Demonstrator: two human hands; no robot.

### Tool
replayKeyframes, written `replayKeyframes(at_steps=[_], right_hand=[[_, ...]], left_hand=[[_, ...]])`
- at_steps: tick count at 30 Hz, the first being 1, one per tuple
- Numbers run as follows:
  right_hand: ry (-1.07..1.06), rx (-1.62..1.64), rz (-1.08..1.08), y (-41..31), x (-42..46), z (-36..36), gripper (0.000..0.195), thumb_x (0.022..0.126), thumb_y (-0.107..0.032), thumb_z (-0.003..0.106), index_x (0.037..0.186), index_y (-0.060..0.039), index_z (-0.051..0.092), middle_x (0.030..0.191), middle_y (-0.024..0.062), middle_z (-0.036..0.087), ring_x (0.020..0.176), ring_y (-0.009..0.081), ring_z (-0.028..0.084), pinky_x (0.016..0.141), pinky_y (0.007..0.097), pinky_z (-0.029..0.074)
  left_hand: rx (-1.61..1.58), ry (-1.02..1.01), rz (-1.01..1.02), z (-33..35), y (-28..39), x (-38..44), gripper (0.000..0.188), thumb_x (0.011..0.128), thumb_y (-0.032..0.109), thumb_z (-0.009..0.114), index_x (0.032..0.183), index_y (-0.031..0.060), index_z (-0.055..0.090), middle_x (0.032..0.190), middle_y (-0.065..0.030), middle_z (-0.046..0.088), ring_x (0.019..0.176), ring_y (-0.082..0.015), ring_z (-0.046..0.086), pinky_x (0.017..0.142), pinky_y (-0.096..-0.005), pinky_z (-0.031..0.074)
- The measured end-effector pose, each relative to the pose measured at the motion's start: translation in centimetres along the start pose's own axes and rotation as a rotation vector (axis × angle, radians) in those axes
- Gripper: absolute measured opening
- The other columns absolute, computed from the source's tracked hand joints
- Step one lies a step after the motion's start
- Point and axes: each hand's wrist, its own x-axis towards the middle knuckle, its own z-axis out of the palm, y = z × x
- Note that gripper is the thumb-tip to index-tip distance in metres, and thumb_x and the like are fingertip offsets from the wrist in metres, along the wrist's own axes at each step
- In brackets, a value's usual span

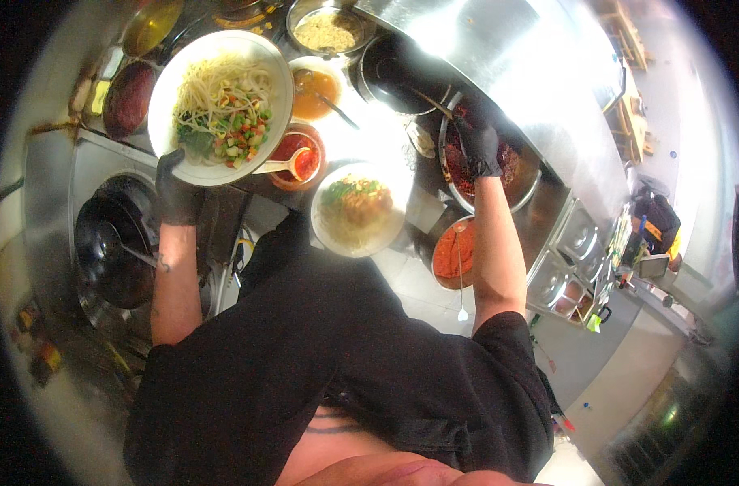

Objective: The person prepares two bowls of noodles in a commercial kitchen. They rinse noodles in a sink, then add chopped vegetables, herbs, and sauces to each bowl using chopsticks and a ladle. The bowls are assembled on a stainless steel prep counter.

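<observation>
My left hand (178, 194), in a black glove, grips the near rim of a large white bowl (161, 124) and tilts it. Pale noodles or bean sprouts (223, 82), leafy greens and diced vegetables (242, 140) lie inside. My black-gloved right hand (480, 149) is over a wide metal basin (524, 197) of dark red, chili-like food (510, 159). Its fingers close around a thin utensil handle (431, 103); the utensil's working end is not clear. Between my hands stands a second white bowl (321, 228) with noodles, minced topping and chopped greens.
A red sauce container (281, 182) holding a white spoon (299, 165) and a bowl of orange liquid (315, 85) sit beside the tilted bowl. At left is a black wok (111, 255). Red seasoning (451, 258), a dark pot (400, 73) and lidded metal pans (579, 231) lie rightward.
</observation>
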Motion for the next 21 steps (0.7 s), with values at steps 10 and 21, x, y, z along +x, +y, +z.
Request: replayKeyframes(at_steps=[10,21], right_hand=[[0.027,1.057,0.464,-3.7,0.7,4.6,0.027,0.091,-0.019,0.056,0.11,-0.0002,0.061,0.098,0.007,0.063,0.085,0.0129,0.058,0.076,0.0238,0.047],[0.144,0.999,0.291,-8.6,-2.9,0.7,0.027,0.094,-0.02,0.053,0.107,0.0017,0.061,0.08,0.0034,0.063,0.065,0.0081,0.053,0.057,0.0217,0.042]], left_hand=[[0.173,0.041,0.005,0.6,0.0,1.0,0.041,0.084,0.018,0.048,0.121,-0.0009,0.047,0.114,-0.0159,0.055,0.106,-0.0278,0.054,0.094,-0.0395,0.042],[0.134,-0.085,0.009,6.2,-0.5,-0.2,0.041,0.087,0.015,0.045,0.123,-0.0029,0.044,0.119,-0.0162,0.052,0.108,-0.0235,0.053,0.092,-0.034,0.044]])
